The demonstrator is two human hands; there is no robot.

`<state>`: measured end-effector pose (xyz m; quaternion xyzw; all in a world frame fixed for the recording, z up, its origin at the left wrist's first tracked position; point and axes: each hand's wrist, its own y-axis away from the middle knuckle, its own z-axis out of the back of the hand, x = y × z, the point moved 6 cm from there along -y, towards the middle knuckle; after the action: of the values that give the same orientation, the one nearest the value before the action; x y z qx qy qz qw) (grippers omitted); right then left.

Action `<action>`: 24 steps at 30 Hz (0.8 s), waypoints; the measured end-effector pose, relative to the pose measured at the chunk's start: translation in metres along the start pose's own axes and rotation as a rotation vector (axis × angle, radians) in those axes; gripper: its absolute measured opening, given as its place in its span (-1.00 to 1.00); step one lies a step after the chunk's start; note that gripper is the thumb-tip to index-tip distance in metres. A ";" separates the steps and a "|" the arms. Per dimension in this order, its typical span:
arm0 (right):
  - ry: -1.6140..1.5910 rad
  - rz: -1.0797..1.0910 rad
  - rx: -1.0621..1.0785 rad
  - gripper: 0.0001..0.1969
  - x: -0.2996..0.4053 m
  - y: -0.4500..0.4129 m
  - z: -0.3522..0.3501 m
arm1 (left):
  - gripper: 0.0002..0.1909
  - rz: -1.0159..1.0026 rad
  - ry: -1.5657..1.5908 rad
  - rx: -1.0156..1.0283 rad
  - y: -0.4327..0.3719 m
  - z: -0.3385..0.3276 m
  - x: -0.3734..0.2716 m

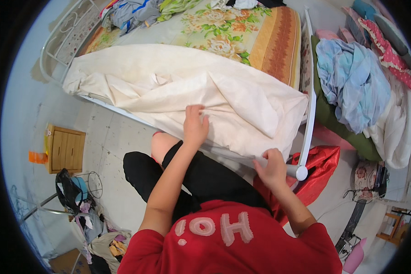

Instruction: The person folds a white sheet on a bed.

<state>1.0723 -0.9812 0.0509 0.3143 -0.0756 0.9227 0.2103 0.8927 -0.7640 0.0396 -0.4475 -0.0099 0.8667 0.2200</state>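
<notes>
A cream cotton cover (178,68) is spread in loose folds along the near side of a bed. My left hand (196,125) rests on it near the middle of its front edge, thumb apart from the fingers. Closer to the bed's right corner, my right hand (273,168) touches the cover's lower edge, thumb and bent fingers spread around it. Whether cloth is pinched there is hard to see. Beneath the cover, a floral mattress (222,37) shows towards the far side. The white metal bed frame (310,126) ends in a round cap beside my right hand.
Crumpled clothes (133,15) lie at the bed's far end. Right of the frame are a light blue cloth (354,82) and a red satin fabric (315,167). A small wooden cabinet (66,149) stands left on the tiled floor, with a clothes pile (106,243) nearby.
</notes>
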 end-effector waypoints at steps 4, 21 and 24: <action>0.121 0.207 -0.176 -0.51 -0.001 0.027 -0.009 | -0.68 0.050 -0.279 0.325 0.029 -0.002 0.031; 0.048 0.361 0.153 -0.84 -0.010 -0.018 0.100 | -0.92 -0.626 -0.447 0.056 0.029 0.034 -0.050; 0.130 0.346 0.204 -0.90 -0.019 -0.012 0.087 | -0.91 -0.638 -0.455 0.252 0.044 0.029 -0.050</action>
<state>1.1387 -1.0008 0.1086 0.2560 -0.0208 0.9663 0.0199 0.8790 -0.8180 0.0858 -0.1884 -0.0903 0.8264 0.5229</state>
